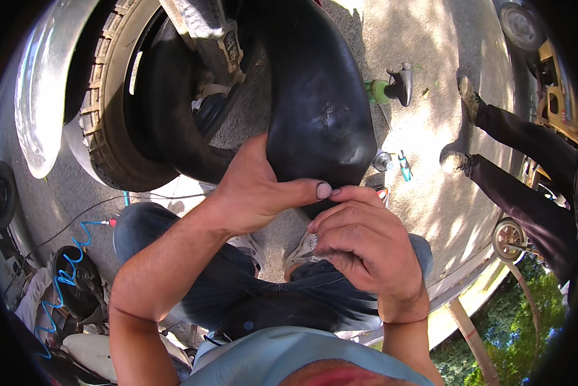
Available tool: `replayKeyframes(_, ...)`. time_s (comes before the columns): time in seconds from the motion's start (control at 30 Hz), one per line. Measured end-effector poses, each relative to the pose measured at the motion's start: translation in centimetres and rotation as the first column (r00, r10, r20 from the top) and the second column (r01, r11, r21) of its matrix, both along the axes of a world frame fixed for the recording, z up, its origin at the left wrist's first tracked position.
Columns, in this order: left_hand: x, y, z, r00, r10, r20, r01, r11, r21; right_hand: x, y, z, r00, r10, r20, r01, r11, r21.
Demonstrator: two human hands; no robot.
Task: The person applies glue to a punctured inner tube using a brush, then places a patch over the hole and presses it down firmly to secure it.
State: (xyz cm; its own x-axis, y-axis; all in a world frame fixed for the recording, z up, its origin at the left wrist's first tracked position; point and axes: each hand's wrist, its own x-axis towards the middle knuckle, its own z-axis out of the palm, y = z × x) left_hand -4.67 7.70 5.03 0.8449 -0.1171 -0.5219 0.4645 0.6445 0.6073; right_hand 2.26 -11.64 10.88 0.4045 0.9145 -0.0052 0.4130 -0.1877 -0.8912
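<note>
A black rubber inner tube [321, 96] bulges in front of me, its nearest fold between my hands. My left hand [253, 196] grips the tube from its left side, thumb laid across the near edge. My right hand [363, 241] is closed in a pinch at that same edge, its thumb and forefinger meeting the left thumb tip. Whatever lies under the right fingertips is hidden. More of the tube loops away to the left, beside a knobbly tyre [102, 128] that is still on a vehicle under a pale mudguard [45, 90].
Beyond the tube lies a green bottle with a black trigger head [392, 87]. A teal-handled tool [404, 165] rests nearby on the concrete. On the right stands another person in dark trousers [520, 135]. A coiled blue air hose [64, 276] hangs at left.
</note>
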Motion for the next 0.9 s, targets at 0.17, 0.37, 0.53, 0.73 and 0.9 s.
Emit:
replayKeyframes(0.17,-0.6,-0.2,-0.4,0.997,0.055,0.057,-0.054,0.998,-0.02,-0.1,0.2,-0.2,1.0,-0.029,-0.004,0.029,0.999,-0.014)
replayKeyframes(0.37,-0.6,-0.2,-0.8,0.996,0.057,0.074,-0.052,0.997,-0.062,-0.2,0.0,-0.1,0.999,-0.045,-0.011,0.045,0.999,-0.001)
replayKeyframes(0.53,0.1,-0.9,-1.0,0.994,0.097,0.056,-0.098,0.995,0.008,-0.1,-0.5,0.2,0.96,-0.203,0.193,0.195,0.979,0.064)
replayKeyframes(0.73,1.6,-1.8,-2.0,0.994,0.046,0.097,-0.04,0.997,-0.065,-0.4,-1.1,-1.9,0.974,-0.208,-0.094,0.21,0.978,0.008)
replayKeyframes(0.9,3.6,-1.4,-3.1,0.971,0.231,0.061,-0.221,0.966,-0.131,1.3,-2.6,-3.4,0.944,-0.289,-0.161,0.297,0.954,0.031)
